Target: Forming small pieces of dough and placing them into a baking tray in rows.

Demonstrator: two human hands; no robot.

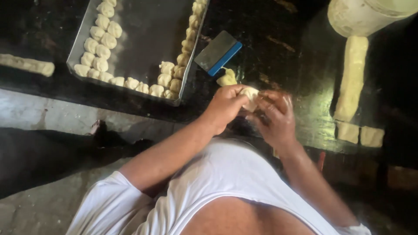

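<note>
Two hands are closed around one small dough piece (250, 96), held just above the near edge of the dark table (283, 56). Left hand (226, 106) is cupped over the dough from the side, fingers curled on it; right hand (274, 115) grips it from the other side, somewhat blurred. Dough is seen only as a pale patch between the thumbs.

A second dough lump (227, 78) lies on the table just beyond the hands, touching a blue-edged scraper (217, 52). A metal tray (143, 35) sits to the left, with shaped dough balls (102, 43) lined along its rims and the middle bare. A long dough log (352, 76) and cut dough blocks (360, 134) lie to the right, below a pale bucket (361, 15).

Judged for good shaping: pressure is best kept even from both palms, edges tucked under, so the piece matches those on the tray. Loose seams would likely open.
</note>
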